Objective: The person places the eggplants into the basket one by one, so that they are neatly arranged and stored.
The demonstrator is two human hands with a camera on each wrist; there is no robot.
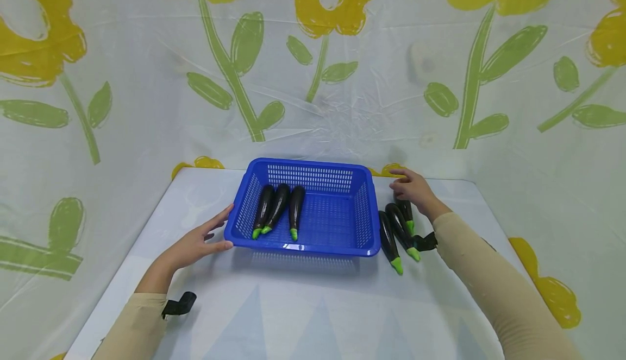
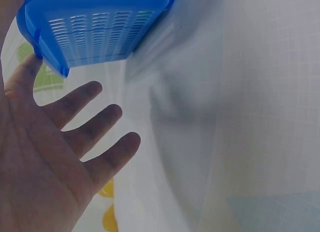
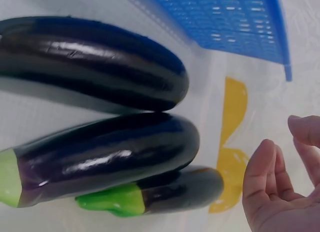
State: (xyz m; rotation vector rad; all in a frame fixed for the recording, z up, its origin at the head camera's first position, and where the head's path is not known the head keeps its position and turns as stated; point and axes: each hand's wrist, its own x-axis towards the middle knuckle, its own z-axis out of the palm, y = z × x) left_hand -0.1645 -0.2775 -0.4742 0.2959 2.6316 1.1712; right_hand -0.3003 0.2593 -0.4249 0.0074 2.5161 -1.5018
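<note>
A blue plastic basket (image 1: 362, 248) stands on the table with three dark eggplants inside, one of them an eggplant (image 1: 296, 208) with a green tip. At the basket's left side my left hand (image 1: 195, 245) has its fingers spread, a fingertip touching the rim in the left wrist view. To the right of the basket lie three more eggplants (image 3: 100, 162) side by side. My right hand (image 1: 415, 193) is over the far end of these eggplants, fingers loosely bent and holding nothing. It partly hides the farthest eggplant (image 1: 407, 214) in the head view.
The white table (image 1: 293, 300) carries the basket and the loose eggplants. Behind and around it hangs a pale sheet (image 1: 381, 88) printed with yellow flowers and green leaves. A black strap (image 1: 179, 304) sits at the left wrist, another strap (image 1: 425, 241) at the right.
</note>
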